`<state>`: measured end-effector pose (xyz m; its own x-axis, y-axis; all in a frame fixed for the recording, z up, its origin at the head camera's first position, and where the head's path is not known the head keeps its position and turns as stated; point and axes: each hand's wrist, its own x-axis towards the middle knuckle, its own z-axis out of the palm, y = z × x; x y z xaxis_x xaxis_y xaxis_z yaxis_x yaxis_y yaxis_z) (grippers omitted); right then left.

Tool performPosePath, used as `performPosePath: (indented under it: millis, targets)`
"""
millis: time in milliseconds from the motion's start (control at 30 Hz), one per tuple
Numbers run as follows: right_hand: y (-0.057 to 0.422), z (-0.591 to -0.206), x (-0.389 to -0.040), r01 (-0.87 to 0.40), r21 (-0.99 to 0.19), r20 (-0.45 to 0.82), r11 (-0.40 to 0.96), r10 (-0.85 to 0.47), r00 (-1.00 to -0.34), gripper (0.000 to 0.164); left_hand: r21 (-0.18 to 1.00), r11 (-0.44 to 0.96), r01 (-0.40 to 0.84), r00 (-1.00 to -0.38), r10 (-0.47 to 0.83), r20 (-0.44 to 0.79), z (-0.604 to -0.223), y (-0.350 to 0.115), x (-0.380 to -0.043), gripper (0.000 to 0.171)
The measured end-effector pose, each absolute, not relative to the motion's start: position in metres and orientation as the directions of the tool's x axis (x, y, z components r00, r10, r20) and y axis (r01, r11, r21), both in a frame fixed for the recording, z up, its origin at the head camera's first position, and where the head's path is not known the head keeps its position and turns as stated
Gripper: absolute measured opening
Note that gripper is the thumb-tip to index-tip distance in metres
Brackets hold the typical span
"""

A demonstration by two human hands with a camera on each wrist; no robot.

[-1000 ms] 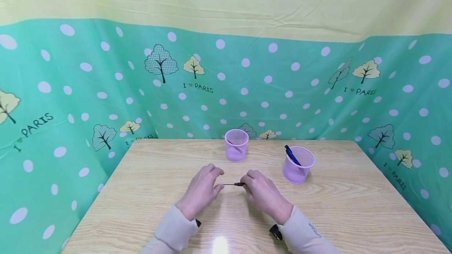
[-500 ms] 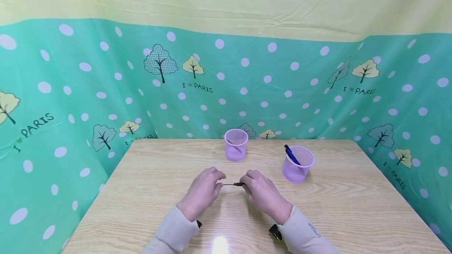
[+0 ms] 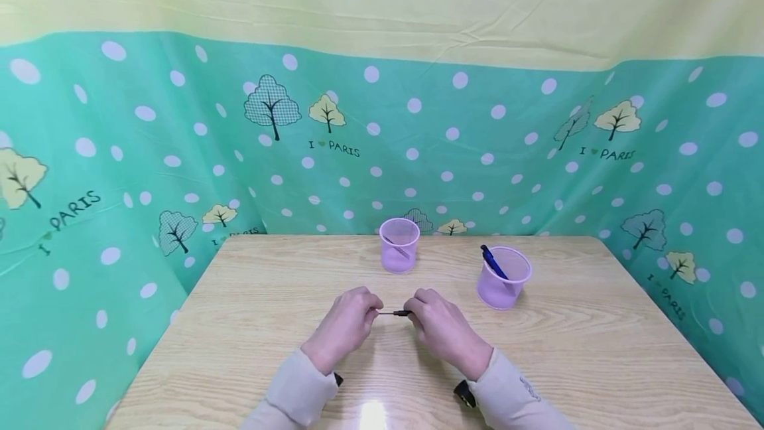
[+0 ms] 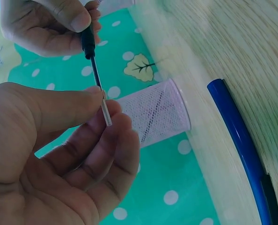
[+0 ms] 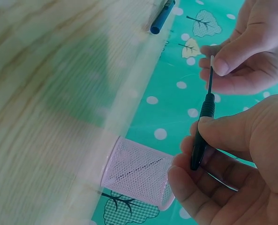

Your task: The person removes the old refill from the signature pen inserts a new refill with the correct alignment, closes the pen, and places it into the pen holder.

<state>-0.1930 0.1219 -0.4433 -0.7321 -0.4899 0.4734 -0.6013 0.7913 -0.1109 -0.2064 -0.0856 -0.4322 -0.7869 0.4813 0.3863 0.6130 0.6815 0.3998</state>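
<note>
1. Between a person's two hands, seemingly above the table, is a thin ink refill point(image 4: 95, 70) reaching out of a ridged black pen piece point(image 5: 206, 110). From where I stand, it runs almost level, side to side.

2. The left hand point(image 3: 341, 324) has a narrow hold: thumb and fingertips pinch the refill near its clear end.

3. The right hand point(image 3: 442, 327) holds the black pen piece, thumb along its side, fingers curled beneath.

4. My worry is the pinch. It covers little of a smooth tube, so a sharp pull could make it slip; hands pulling out of line could bend the refill.

5. Below and left of the grip, a blue tube with a dark clip point(image 4: 242, 147) appears to lie on the table point(image 3: 256, 271); a careless left forearm could roll it.

6. Beyond the grip is a lilac mesh cup point(image 3: 398, 261) with something slim inside. To its right, nearer, a second cup point(image 3: 495, 292) holds a leaning blue pen point(image 3: 494, 262); a wide right-hand swing could tip it.

7. Behind everything hangs a polka-dot curtain point(image 3: 334, 199).
</note>
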Motion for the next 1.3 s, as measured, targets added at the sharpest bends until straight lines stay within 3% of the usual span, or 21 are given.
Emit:
performPosePath:
  millis: [867, 1300]
  targets:
    - [0.1223, -0.446, -0.1922, -0.611, -0.106, 0.476, 0.785, -0.5, -0.724, 0.011, 0.415, 0.658, 0.628, -0.777, 0.501, 0.381, -0.4376, -0.0827, -0.2055, 0.019]
    - [0.1202, -0.4498, -0.1926, -0.623, -0.116, 0.466, 0.774, -0.512, -0.722, 0.019, 0.394, 0.661, 0.639, -0.769, 0.532, 0.355, -0.435, -0.0799, -0.2036, 0.018]
